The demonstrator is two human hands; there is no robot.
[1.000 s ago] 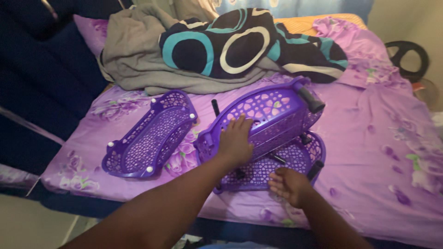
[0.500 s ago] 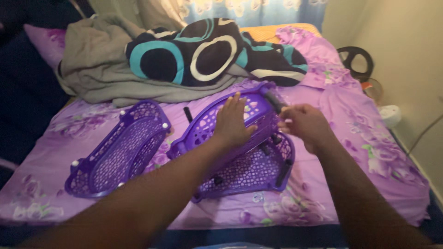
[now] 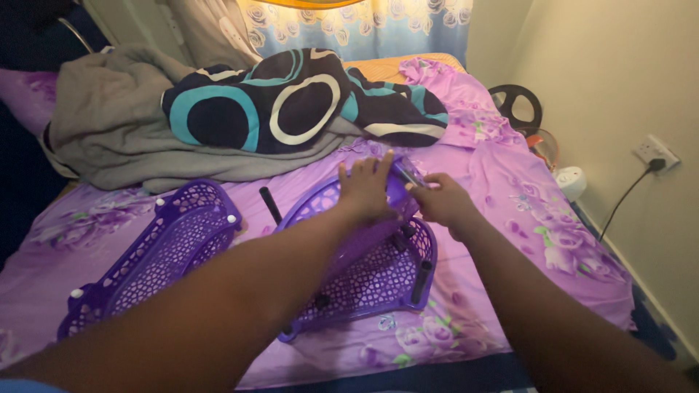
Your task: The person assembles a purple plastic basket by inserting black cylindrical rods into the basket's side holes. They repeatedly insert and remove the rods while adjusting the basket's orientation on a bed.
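Left hand (image 3: 366, 188) flat (fingers spread) on tilted purple tray (image 3: 320, 207), right hand (image 3: 439, 201) pinching its dark post (image 3: 408, 175).

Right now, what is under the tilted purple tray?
Under the tilted purple tray lies a second purple tray with black posts. Left hand and arm hide the rest.

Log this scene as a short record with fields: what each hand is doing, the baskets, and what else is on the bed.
Left hand: left hand pressed flat, fingers spread, on the upper purple tray
Right hand: right hand pinching a dark post at that tray's far corner
Lower tray: purple lattice tray beneath, with black posts standing in it
Separate tray: third purple tray lying apart toward the left, white caps at its corners
Surface: bed with purple floral sheet
Also on bed: grey blanket, dark cloth with teal and white rings
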